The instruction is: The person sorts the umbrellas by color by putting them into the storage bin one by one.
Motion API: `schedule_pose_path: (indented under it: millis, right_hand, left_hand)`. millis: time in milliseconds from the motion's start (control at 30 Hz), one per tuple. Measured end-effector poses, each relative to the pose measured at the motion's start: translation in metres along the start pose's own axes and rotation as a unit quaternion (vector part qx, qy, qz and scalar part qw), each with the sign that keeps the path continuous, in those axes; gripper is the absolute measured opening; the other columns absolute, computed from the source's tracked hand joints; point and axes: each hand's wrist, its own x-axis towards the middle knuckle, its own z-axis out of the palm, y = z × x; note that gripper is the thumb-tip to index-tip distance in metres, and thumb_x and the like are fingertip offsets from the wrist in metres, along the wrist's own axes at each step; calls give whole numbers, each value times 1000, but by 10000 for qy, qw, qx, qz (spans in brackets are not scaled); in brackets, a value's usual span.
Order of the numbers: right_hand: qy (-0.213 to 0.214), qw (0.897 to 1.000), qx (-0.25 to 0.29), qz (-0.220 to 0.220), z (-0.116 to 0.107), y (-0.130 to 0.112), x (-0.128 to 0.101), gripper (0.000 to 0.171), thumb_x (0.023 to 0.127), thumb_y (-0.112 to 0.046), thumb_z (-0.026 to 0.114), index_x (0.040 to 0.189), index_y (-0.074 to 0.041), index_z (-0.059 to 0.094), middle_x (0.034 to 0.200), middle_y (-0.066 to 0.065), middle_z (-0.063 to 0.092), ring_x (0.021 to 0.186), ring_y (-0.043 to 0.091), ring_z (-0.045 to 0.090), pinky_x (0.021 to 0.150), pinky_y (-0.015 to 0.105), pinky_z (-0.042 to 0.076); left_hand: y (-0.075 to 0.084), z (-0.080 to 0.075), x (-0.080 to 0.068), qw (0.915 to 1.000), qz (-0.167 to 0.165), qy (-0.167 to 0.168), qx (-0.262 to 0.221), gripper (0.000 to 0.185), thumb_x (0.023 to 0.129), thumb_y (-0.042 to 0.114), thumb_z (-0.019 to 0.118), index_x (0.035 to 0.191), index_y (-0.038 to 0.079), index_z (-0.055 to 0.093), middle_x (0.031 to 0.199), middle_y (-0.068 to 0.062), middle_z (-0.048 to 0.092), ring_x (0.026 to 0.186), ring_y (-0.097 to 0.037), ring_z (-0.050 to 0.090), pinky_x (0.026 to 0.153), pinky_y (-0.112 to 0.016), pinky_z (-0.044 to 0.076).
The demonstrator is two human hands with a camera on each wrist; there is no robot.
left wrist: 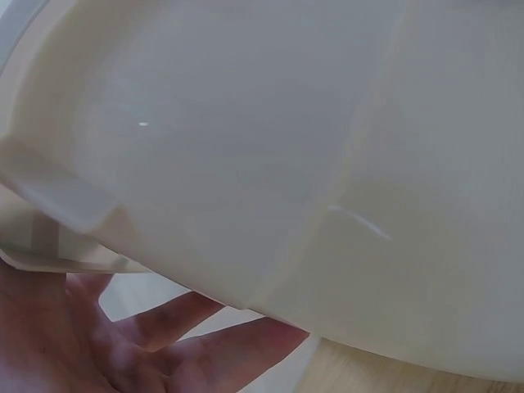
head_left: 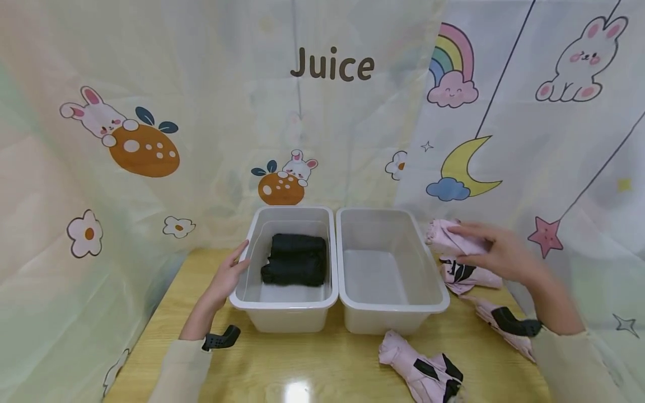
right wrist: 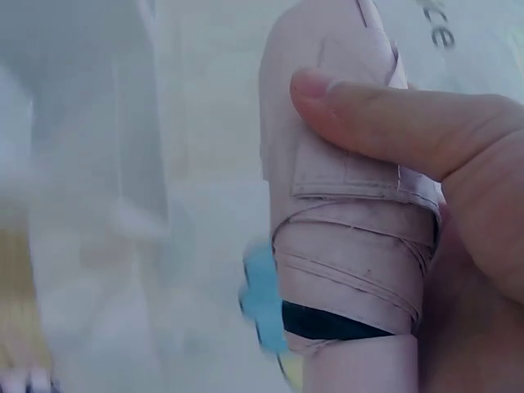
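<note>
My right hand (head_left: pixel 491 252) pinches a pink rolled-up bundle (head_left: pixel 453 238) between thumb and fingers, just off the right rim of the right tub. In the right wrist view the thumb presses on this bundle (right wrist: pixel 352 229), which has wrapped folds and a black band low down. My left hand (head_left: pixel 225 280) rests against the left rim of the left tub (head_left: pixel 284 306), fingers fairly straight. From the left wrist, its fingers (left wrist: pixel 221 352) touch the lower edge of that rim. Two black rolled bundles (head_left: pixel 297 260) lie side by side inside the left tub.
The right tub (head_left: pixel 393 308) stands beside the left one on a wooden table (head_left: pixel 282 369). More pink bundles lie about: one (head_left: pixel 468 277) below my right hand, another (head_left: pixel 504 324) partly behind the right wrist camera, a third (head_left: pixel 420 369) at the front. A printed curtain (head_left: pixel 201 140) hangs behind.
</note>
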Motion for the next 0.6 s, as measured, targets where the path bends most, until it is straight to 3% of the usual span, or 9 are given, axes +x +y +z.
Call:
schedule_pose_path:
  millis: [100, 233, 433, 600]
  right_hand:
    - [-345, 9992, 170, 104, 13, -8, 34, 59, 75, -19, 86, 130, -20, 65, 137, 12, 54, 106, 18, 53, 80, 18, 43]
    - [-749, 9957, 517, 148, 37, -14, 68, 60, 76, -28, 85, 132, -23, 63, 136, 9, 55, 98, 20, 53, 76, 29, 46]
    - [-1233, 9854, 1152, 207, 74, -25, 114, 58, 75, -15, 86, 129, -20, 66, 136, 9, 56, 101, 25, 52, 77, 35, 46]
    - [-1420, 9838, 1084, 152, 102, -22, 134, 56, 72, -11, 87, 124, -19, 69, 135, 9, 57, 106, 23, 53, 82, 35, 46]
  left_hand:
    - [1, 1, 1, 10000, 38, 43, -64, 57, 105, 31, 42, 157, 25, 19, 156, -21, 22, 126, -46, 43, 90, -54, 47]
    - [2, 1, -1, 10000, -63, 18, -35, 57, 106, 29, 42, 157, 25, 19, 158, -18, 19, 130, -44, 40, 92, -55, 45]
    - [3, 1, -2, 10000, -12, 46, -63, 57, 106, 29, 41, 157, 24, 18, 159, -17, 16, 130, -45, 38, 93, -55, 44]
    - [4, 0, -2, 9999, -53, 28, -96, 57, 106, 29, 42, 157, 24, 19, 158, -18, 17, 129, -45, 40, 92, -54, 45]
